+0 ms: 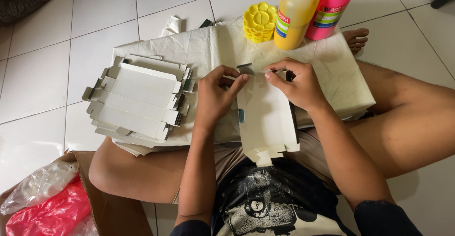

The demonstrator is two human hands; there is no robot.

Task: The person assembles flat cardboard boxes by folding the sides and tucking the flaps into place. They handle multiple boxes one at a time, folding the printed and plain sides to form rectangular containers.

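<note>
We're looking down at someone sitting cross-legged on a tiled floor (pixel 57 65), with a cream board (pixel 332 75) resting across the legs.

Both hands are on a flat white box blank (pixel 265 117), which lies at the near edge of the board and hangs over the lap. The left hand (pixel 215 98) has its grip pinched on the blank's top left corner, fingers curled round the edge and the index finger stretched along the top. The right hand (pixel 296 84) has its grip clamped on the top right edge, thumb and index squeezing a small flap (pixel 245 68) that sticks up between the two hands. So both grips are closed on the same blank, neither is loose.

To the left on the board sits a stack (pixel 137 101) of the same blanks, fanned a bit, well apart from the hands. At the far edge of the board we see a yellow flower-shaped palette (pixel 259 22), and just beside it a yellow bottle (pixel 295 15) touching a pink bottle (pixel 332 6).

Bottom left there's a brown carton (pixel 111 203) holding a pink bag (pixel 50 214) and some clear plastic (pixel 40 184). A bare foot (pixel 356 38) pokes out past the board, right of the bottles.
</note>
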